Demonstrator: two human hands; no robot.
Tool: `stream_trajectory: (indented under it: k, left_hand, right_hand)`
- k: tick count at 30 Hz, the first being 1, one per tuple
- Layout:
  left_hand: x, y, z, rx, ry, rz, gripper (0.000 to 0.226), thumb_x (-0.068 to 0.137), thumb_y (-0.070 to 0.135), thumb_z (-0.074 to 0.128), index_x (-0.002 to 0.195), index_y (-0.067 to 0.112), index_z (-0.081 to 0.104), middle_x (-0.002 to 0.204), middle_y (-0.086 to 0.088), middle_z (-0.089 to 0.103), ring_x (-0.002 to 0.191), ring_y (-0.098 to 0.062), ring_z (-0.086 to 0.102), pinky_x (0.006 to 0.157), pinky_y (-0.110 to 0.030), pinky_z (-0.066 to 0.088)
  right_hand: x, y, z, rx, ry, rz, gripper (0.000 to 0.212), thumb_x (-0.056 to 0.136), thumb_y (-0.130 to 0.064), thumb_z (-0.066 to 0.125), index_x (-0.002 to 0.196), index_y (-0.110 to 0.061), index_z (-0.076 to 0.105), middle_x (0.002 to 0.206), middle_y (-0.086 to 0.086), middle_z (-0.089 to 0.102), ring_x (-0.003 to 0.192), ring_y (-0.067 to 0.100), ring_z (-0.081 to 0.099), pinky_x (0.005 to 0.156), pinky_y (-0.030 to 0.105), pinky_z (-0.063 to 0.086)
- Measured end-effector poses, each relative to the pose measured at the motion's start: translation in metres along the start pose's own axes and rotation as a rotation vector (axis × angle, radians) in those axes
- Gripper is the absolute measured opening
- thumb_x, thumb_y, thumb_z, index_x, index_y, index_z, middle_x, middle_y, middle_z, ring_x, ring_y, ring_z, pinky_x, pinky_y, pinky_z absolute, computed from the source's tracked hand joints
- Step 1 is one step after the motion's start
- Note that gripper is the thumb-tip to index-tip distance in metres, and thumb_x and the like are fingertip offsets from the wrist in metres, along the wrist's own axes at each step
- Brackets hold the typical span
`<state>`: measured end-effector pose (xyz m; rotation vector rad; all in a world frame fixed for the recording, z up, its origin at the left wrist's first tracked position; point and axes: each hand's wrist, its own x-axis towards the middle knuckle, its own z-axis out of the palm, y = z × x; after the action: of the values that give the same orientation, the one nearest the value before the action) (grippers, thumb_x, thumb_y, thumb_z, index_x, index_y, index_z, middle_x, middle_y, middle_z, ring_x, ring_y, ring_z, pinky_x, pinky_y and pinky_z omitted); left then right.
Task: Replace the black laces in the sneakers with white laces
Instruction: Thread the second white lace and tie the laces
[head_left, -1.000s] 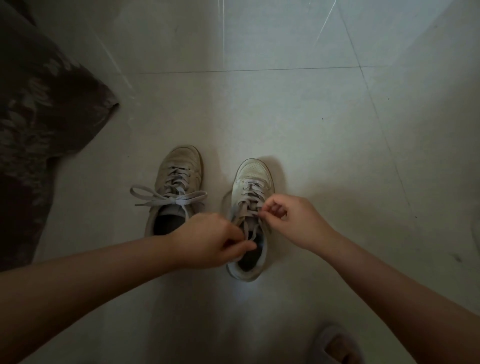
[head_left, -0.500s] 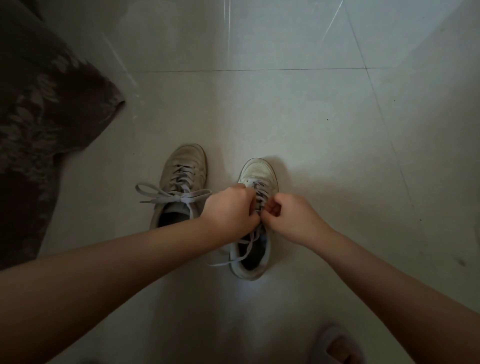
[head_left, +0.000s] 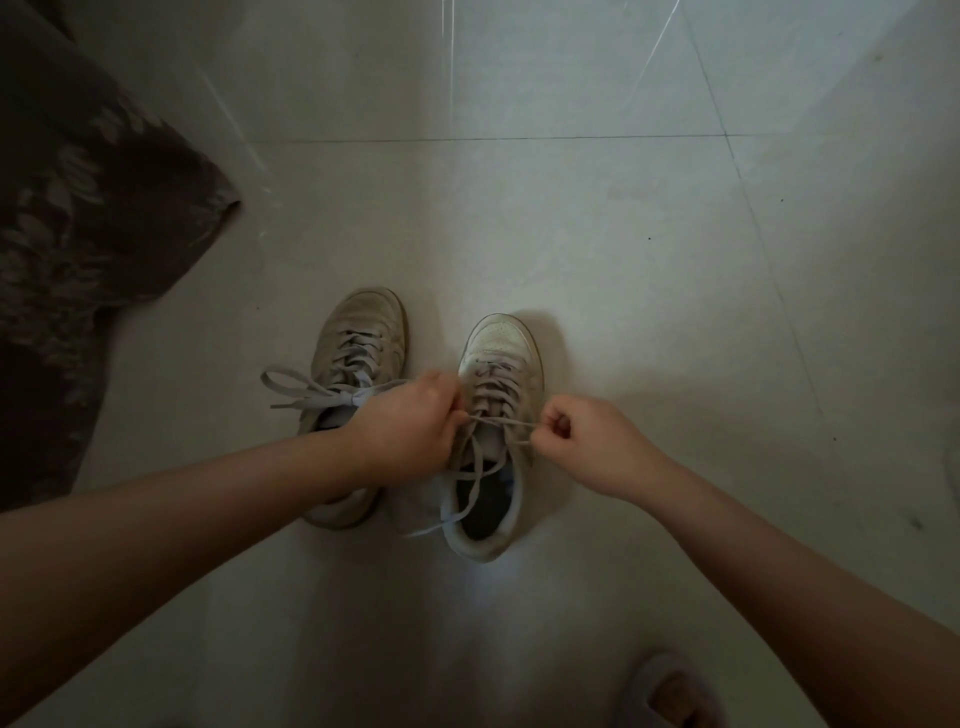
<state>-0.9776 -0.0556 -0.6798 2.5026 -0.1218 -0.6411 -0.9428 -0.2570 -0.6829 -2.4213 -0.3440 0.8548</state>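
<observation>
While both sneakers are stood side by side on the pale tiled floor (head_left: 597, 249), toes pointing away, the lacing of the right sneaker (head_left: 496, 431) is being worked on. One part of its white lace (head_left: 491, 395) is pinched in the curled fingers of the left hand (head_left: 408, 423), which is held just over the gap between the two shoes. Another part of the same lace is gripped by the right hand (head_left: 576, 441), closed into a fist beside the shoe's outer edge. Between the two hands the lace is drawn taut across the top eyelets, and loose loops of it are draped over the shoe's dark opening. The left sneaker (head_left: 358, 364) is partly covered by the left forearm; its white lace is seen tied in a bow (head_left: 322, 397) spread to the left. A dark patterned fabric (head_left: 78, 260) is seen at the left edge, and a slipper (head_left: 670, 693) at the bottom.
</observation>
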Motion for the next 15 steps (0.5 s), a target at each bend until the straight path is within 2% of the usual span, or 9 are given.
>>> stream_trajectory:
  k: [4, 6, 9, 12, 15]
  left_hand:
    - [-0.002, 0.000, 0.001, -0.066, 0.061, 0.012, 0.009, 0.095, 0.023, 0.048, 0.087, 0.019, 0.045, 0.084, 0.005, 0.046, 0.077, -0.013, 0.047, 0.068, -0.025, 0.035]
    - [-0.002, 0.004, 0.003, -0.132, 0.108, 0.032, 0.007, 0.094, 0.021, 0.051, 0.089, 0.019, 0.047, 0.081, 0.006, 0.049, 0.074, -0.014, 0.050, 0.066, -0.029, 0.041]
    - [-0.002, 0.005, 0.005, -0.217, 0.161, 0.048, 0.007, 0.090, 0.020, 0.058, 0.093, 0.018, 0.051, 0.086, 0.002, 0.060, 0.078, -0.015, 0.058, 0.071, -0.034, 0.050]
    - [-0.001, 0.002, 0.006, -0.267, 0.120, 0.034, 0.012, 0.087, 0.021, 0.063, 0.094, 0.020, 0.054, 0.088, 0.002, 0.063, 0.079, -0.013, 0.060, 0.074, -0.032, 0.052]
    - [0.001, 0.001, 0.003, -0.295, 0.048, -0.016, 0.002, 0.092, 0.020, 0.057, 0.092, 0.018, 0.056, 0.079, 0.002, 0.060, 0.071, -0.011, 0.058, 0.064, -0.023, 0.048]
  right_hand:
    - [-0.001, 0.002, -0.001, 0.069, 0.015, -0.017, 0.020, 0.087, -0.020, 0.059, 0.068, -0.020, 0.051, 0.064, -0.005, 0.052, 0.058, 0.008, 0.045, 0.058, 0.027, 0.037]
    - [0.000, 0.001, 0.002, 0.128, 0.049, -0.034, 0.017, 0.088, -0.026, 0.061, 0.073, -0.018, 0.056, 0.064, -0.008, 0.053, 0.057, 0.004, 0.047, 0.057, 0.022, 0.039]
    - [0.000, -0.003, 0.009, 0.169, 0.043, -0.021, 0.024, 0.083, -0.040, 0.067, 0.076, -0.019, 0.057, 0.061, -0.010, 0.052, 0.054, -0.001, 0.046, 0.053, 0.017, 0.036]
    - [-0.003, -0.010, 0.017, 0.137, 0.013, 0.010, 0.031, 0.078, -0.043, 0.070, 0.079, -0.017, 0.054, 0.067, -0.008, 0.053, 0.062, 0.007, 0.048, 0.056, 0.026, 0.036]
    - [-0.003, -0.013, 0.019, 0.117, 0.033, 0.013, 0.023, 0.077, -0.031, 0.069, 0.077, -0.017, 0.051, 0.066, -0.007, 0.052, 0.062, 0.011, 0.048, 0.055, 0.026, 0.036]
